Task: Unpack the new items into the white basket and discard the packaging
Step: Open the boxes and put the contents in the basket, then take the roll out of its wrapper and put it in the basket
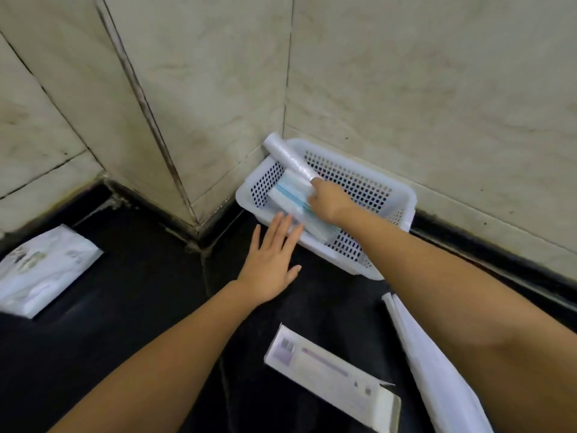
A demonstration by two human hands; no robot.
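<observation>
Labels unreadable; right hand [329, 201] grips roll [288, 159] over white basket [387, 195], left hand [270, 260] spread flat.

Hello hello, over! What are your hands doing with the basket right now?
Right hand in white basket, gripping the white roll. Left hand open, flat by the rim. Empty box on the counter, not blocking.

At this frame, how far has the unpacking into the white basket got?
Partly done. A blue-and-white pack already lies in the white basket. In hand: the right hand is placing a white roll there; the left hand hovers open by the rim. Left: the opened carton, the plastic mailer and the white bag lie on the dark floor.
</observation>
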